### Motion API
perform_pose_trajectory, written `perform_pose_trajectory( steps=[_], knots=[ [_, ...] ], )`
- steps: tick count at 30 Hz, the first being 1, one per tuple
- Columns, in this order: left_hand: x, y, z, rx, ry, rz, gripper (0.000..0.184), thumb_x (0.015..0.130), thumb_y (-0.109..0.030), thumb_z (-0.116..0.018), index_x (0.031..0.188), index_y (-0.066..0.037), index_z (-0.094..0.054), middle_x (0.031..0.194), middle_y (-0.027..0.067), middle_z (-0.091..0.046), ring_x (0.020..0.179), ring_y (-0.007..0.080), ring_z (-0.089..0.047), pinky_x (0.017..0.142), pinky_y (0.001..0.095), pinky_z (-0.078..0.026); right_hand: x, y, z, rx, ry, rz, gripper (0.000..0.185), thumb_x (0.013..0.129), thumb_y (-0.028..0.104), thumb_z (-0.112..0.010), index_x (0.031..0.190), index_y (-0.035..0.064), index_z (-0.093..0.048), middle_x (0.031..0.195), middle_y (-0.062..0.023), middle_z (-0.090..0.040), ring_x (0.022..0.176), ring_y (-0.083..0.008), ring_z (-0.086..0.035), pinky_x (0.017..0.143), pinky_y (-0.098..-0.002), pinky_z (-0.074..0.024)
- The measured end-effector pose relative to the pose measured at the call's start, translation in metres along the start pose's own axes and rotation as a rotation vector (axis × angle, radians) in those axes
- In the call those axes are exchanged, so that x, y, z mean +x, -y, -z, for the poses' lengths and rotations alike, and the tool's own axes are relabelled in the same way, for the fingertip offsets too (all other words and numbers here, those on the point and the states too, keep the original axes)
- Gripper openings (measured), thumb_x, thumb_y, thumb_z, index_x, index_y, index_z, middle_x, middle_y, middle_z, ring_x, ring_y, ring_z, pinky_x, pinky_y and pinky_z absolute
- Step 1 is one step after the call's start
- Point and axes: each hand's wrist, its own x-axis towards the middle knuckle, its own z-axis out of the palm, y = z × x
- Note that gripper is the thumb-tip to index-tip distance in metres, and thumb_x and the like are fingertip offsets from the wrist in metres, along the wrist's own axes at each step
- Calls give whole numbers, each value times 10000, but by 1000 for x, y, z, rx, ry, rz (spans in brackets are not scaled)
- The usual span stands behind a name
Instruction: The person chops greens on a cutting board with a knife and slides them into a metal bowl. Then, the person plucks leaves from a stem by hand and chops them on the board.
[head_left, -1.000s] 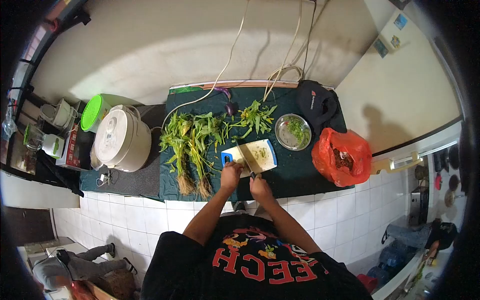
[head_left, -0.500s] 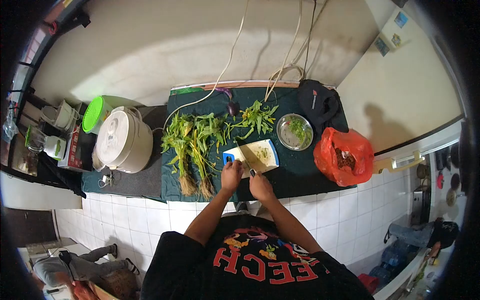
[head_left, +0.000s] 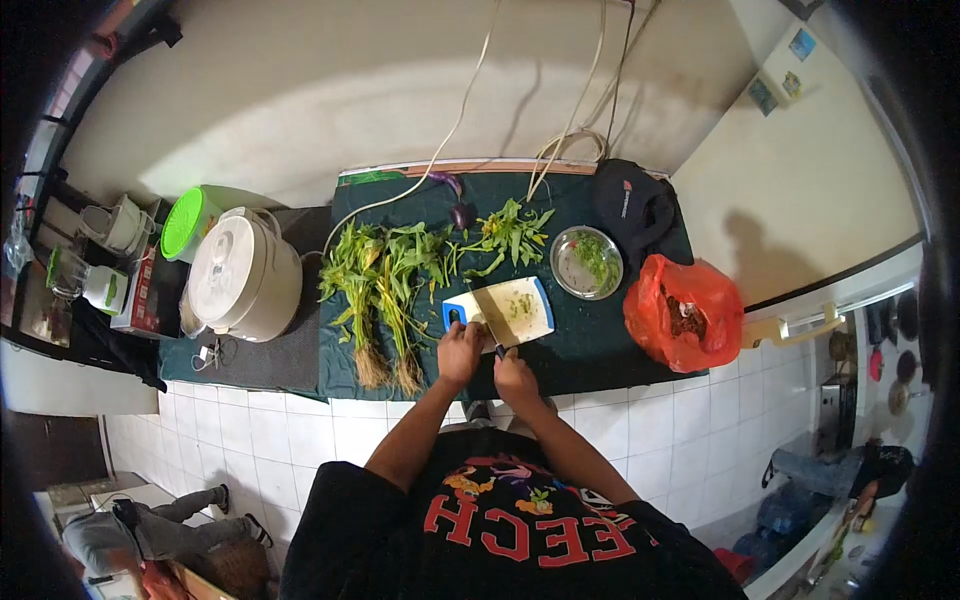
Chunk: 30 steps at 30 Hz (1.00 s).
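My right hand [head_left: 515,378] is closed around the dark handle of a knife [head_left: 490,325], whose blade points away from me over the cutting board [head_left: 535,320]. The board is white with a blue rim, and small green cut bits lie on it. At the board's left end, by its blue handle, my left hand [head_left: 460,352] is closed near the blade; what its fingers hold is too small to make out. Leafy greens with roots [head_left: 375,310] lie left of the board, and loose leafy stems [head_left: 510,235] lie behind it.
Right of the board stand a metal bowl [head_left: 562,268] with cut greens and a red plastic bag [head_left: 650,315]. A dark cap [head_left: 630,205] and an eggplant [head_left: 462,215] lie toward the back. A rice cooker [head_left: 265,275] stands left. Two other people are at the lower edges.
The view has shifted very slightly. Both hands stay at the board's near left, and the knife remains in my right hand with its handle a little lower.
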Motion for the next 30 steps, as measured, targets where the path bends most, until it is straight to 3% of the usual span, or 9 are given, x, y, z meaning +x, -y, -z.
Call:
perform_pose_trajectory(
  steps=[3,6,8,10,12,16,19,24,30],
  knots=[
    [2,0,1,-24,4,-26,215,793,-182,-711,978,-125,-617,823,90,-636,802,309,-630,653,434,-531,14,10,16,51,102,-91,381,995,284,-484,1134,-68,-523,958,-285,-677,937,-451,-668,815,-524,-537],
    [5,1,1,58,45,73,209,794,-182,-702,971,-122,-610,852,53,-692,866,271,-619,705,415,-528,12,14,23,51,70,-1,385,997,282,-478,1136,-74,-522,951,-297,-674,930,-451,-670,815,-523,-538],
    [2,8,-5,-52,-29,-11,229,808,-228,-720,975,-117,-609,860,126,-620,765,344,-617,652,454,-512,8,13,14,68,106,-55,378,996,279,-477,1123,-74,-527,956,-301,-673,932,-456,-667,815,-523,-536],
    [1,1,-1,-61,-9,47,231,810,-230,-721,975,-118,-606,854,129,-616,765,348,-617,655,456,-512,8,6,3,82,140,-118,372,996,276,-476,1110,-74,-533,961,-305,-672,934,-460,-664,816,-524,-535],
    [5,-1,1,-67,5,100,233,811,-232,-722,976,-118,-602,848,131,-612,765,352,-617,658,457,-513,11,7,1,75,44,-78,348,998,287,-478,1072,-48,-539,938,-308,-670,928,-454,-666,812,-520,-536],
    [5,-2,1,-88,-40,129,260,782,-216,-743,971,-118,-595,846,127,-611,785,358,-622,668,461,-518,15,11,10,68,52,-18,343,997,284,-482,1042,-49,-550,924,-305,-671,921,-453,-667,805,-521,-538],
    [5,-4,4,-92,-44,176,275,767,-211,-753,971,-117,-595,856,123,-614,798,361,-625,678,466,-522,4,5,-1,51,75,-39,367,985,268,-494,1123,-71,-508,875,-291,-679,879,-457,-674,779,-520,-544],
    [1,3,-4,-109,-31,151,272,757,-199,-755,966,-123,-599,887,117,-616,806,360,-628,688,471,-524,12,13,13,76,67,11,377,995,316,-475,1063,-48,-549,895,-300,-671,901,-457,-668,792,-523,-538],
    [4,-6,0,-109,-81,201,205,792,-163,-726,916,-100,-575,744,97,-626,772,329,-612,654,462,-510,10,2,-12,72,58,-78,379,991,307,-478,1077,-55,-552,899,-303,-672,894,-464,-668,787,-530,-539]
  ],
)
